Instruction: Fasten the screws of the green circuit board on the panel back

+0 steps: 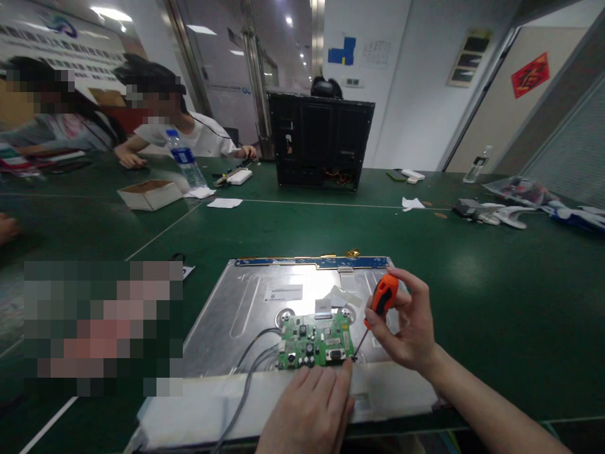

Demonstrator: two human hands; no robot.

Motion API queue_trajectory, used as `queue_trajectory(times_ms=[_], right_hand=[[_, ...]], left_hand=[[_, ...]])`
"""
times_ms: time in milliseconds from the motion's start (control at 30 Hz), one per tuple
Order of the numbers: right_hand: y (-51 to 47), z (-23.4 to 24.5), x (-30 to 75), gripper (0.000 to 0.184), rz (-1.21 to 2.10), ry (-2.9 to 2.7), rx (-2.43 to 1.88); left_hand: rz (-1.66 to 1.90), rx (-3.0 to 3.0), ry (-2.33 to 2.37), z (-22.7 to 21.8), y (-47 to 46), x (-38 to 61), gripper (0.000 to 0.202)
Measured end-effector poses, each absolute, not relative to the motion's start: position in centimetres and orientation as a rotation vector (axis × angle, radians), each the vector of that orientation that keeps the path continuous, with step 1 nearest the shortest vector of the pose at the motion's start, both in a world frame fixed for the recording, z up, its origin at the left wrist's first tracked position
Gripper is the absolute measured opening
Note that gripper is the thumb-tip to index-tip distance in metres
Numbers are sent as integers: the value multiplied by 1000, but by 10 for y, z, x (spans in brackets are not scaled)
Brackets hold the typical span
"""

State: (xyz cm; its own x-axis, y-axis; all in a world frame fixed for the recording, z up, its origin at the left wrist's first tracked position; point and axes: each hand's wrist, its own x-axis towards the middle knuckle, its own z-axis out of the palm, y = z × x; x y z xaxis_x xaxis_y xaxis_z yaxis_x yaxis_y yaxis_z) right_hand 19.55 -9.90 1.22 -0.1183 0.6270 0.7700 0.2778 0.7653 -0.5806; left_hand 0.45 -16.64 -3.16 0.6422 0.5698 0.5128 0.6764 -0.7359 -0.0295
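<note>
A screwdriver [384,294] with an orange and black handle is held by my right hand [410,321], its fingers and thumb closed round the handle. The shaft slants down to the lower right corner of a green circuit board [316,340]. At that corner, the index finger of my left hand [309,403] is stretched out close to the driver tip. The other left fingers are bent at the board's lower edge, their tips hidden. The board lies on a silver metal display panel [255,296], with grey cables [250,378] leading from its left side.
A black monitor housing [321,142] stands upright beyond the panel. A white box [150,194] and a water bottle [185,161] are at the left. White gloves [501,213] lie at the right. Two people sit across the green table [496,296].
</note>
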Motion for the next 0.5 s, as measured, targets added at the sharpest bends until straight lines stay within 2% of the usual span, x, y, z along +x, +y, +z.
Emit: queue_trajectory(times_ms=[500], right_hand=[[-99,15,193,61,354,-1748,-678]], left_hand=[[-681,-2659,-1017,-30,-168,3,38]])
